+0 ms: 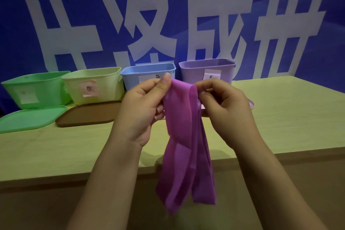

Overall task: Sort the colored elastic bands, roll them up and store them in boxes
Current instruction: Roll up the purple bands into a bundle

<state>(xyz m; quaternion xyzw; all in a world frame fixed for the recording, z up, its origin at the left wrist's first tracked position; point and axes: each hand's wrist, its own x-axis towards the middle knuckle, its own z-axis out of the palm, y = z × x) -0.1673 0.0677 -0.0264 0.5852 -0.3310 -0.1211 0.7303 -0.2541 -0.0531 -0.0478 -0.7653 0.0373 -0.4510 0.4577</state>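
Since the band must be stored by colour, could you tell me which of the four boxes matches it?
The purple box, rightmost in the row behind the right hand; the others are green, yellow and blue.

Dim, bluish light is falling on the pale wooden tabletop [280,110]; its far edge is bowing from wide-angle distortion, and everything beyond it is looking slightly soft.

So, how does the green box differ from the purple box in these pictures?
The green box stands at the far left of the row; the purple box stands at the far right. The green box's lid lies flat and in full view before it; the purple box is partly hidden by the right hand and the purple band. Both are open and carry a paper label.
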